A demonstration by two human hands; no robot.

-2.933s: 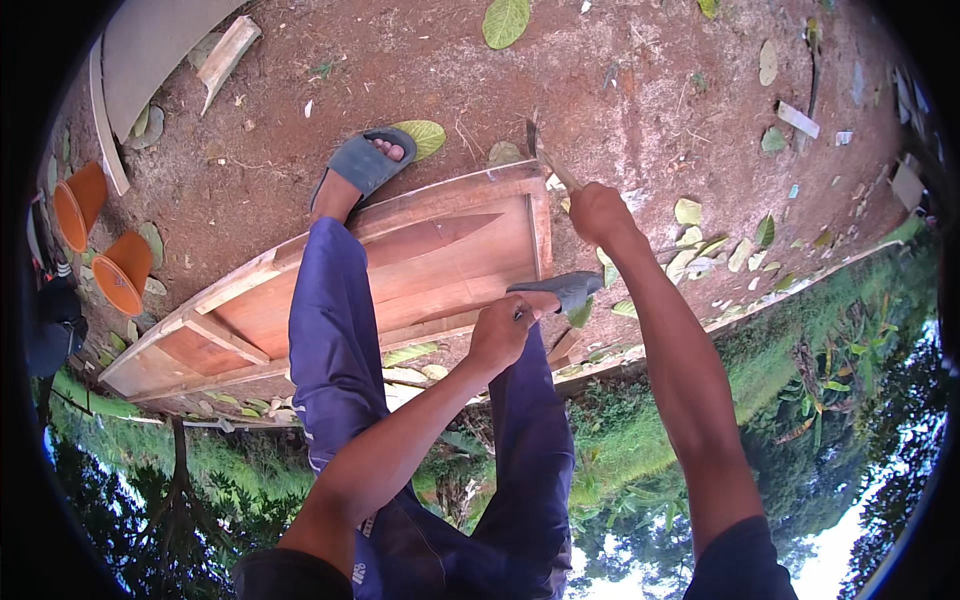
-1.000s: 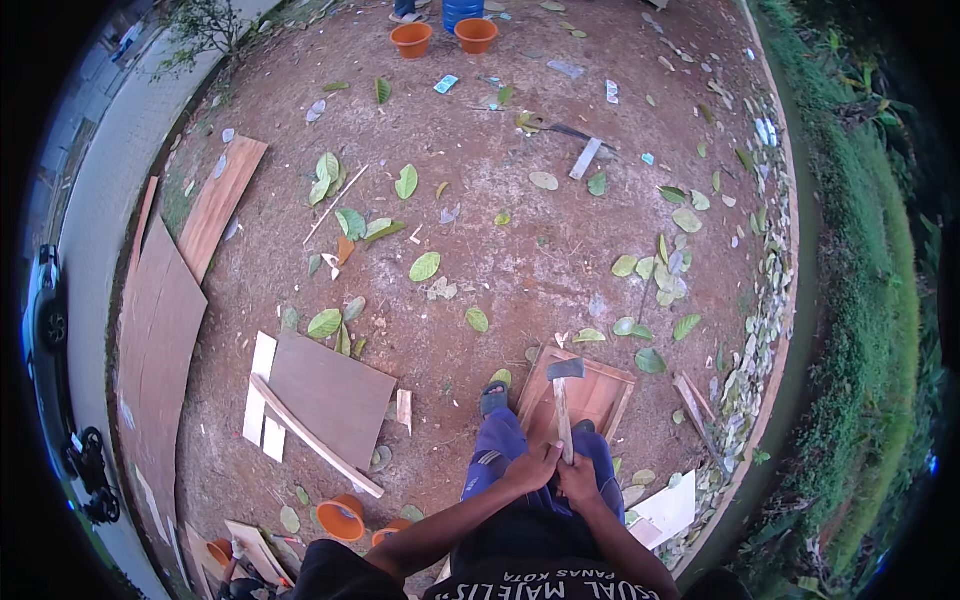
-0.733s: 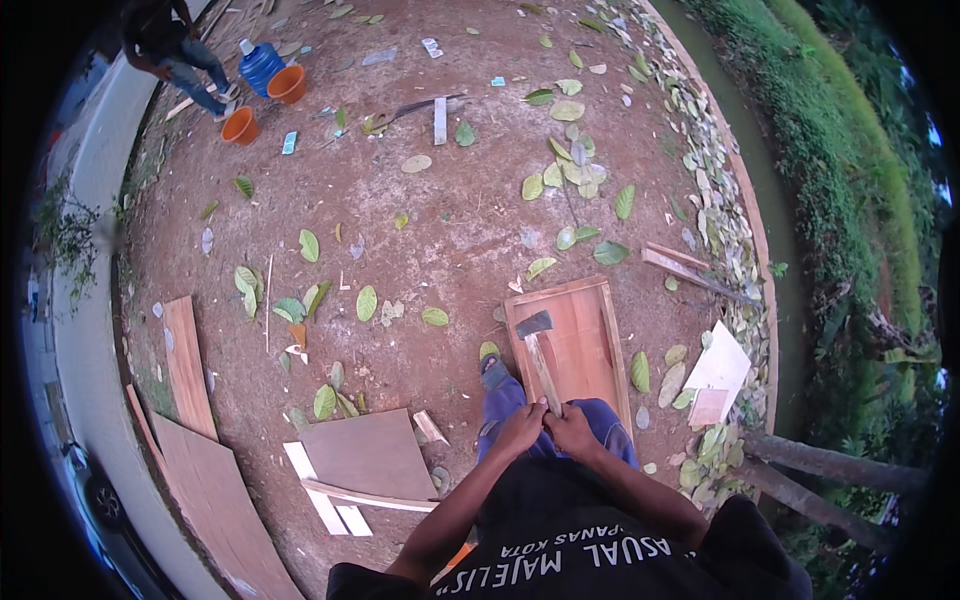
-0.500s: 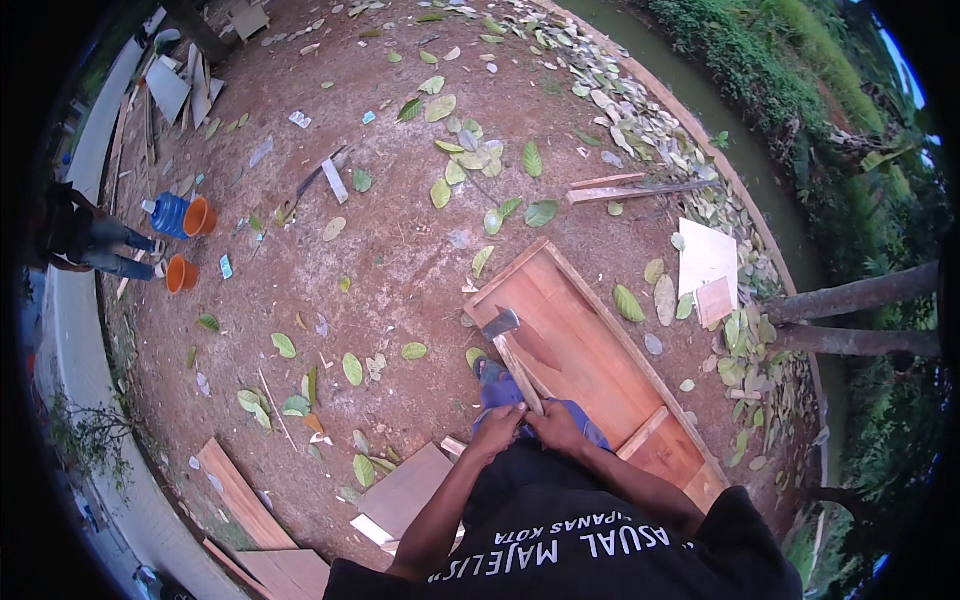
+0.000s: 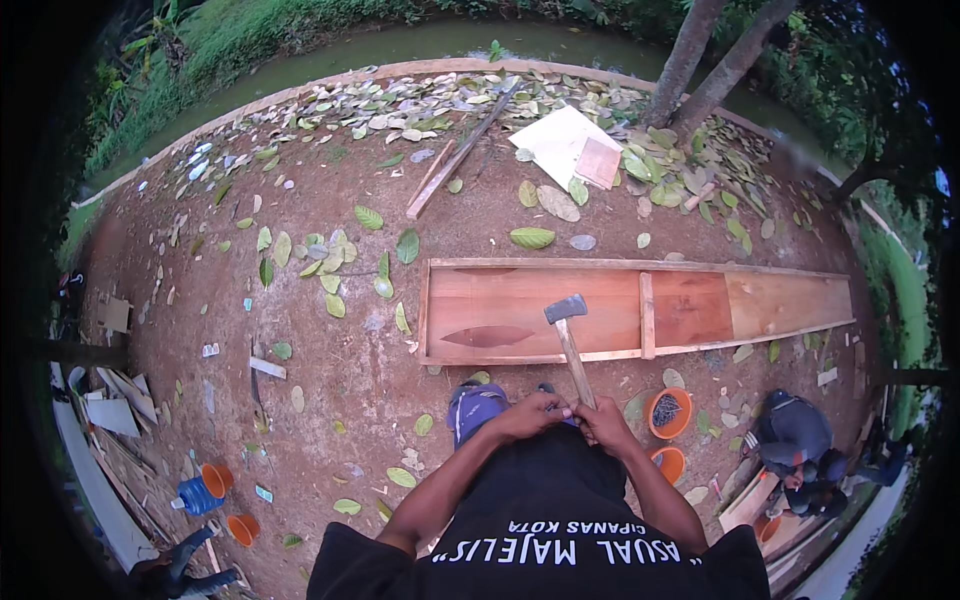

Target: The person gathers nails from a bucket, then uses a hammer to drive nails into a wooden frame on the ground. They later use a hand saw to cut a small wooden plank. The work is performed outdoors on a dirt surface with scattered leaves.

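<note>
My right hand (image 5: 605,428) is closed round the wooden handle of a hatchet (image 5: 575,358), whose dark metal head points away from me. Beside the handle my left hand (image 5: 538,415) has its fingers pinched together; anything between them is too small to make out. Just beyond my feet a long, shallow wooden panel with a raised frame (image 5: 500,305) lies on the ground. A crosspiece (image 5: 647,316) divides it. From my view the hatchet head overlaps the panel's near part, and I cannot tell whether they touch.
Right of me stand orange buckets, one (image 5: 668,436) filled with small dark pieces like nails. A person (image 5: 795,430) bends over boards at far right. White sheets (image 5: 560,140) and timber strips (image 5: 460,160) lie beyond the panel. A blue water jug (image 5: 193,497) stands lower left.
I have turned to the right, so the panel now runs crosswise before me and the canal lies ahead. The hatchet stays in my right hand; buckets and a bending person have come into view.
</note>
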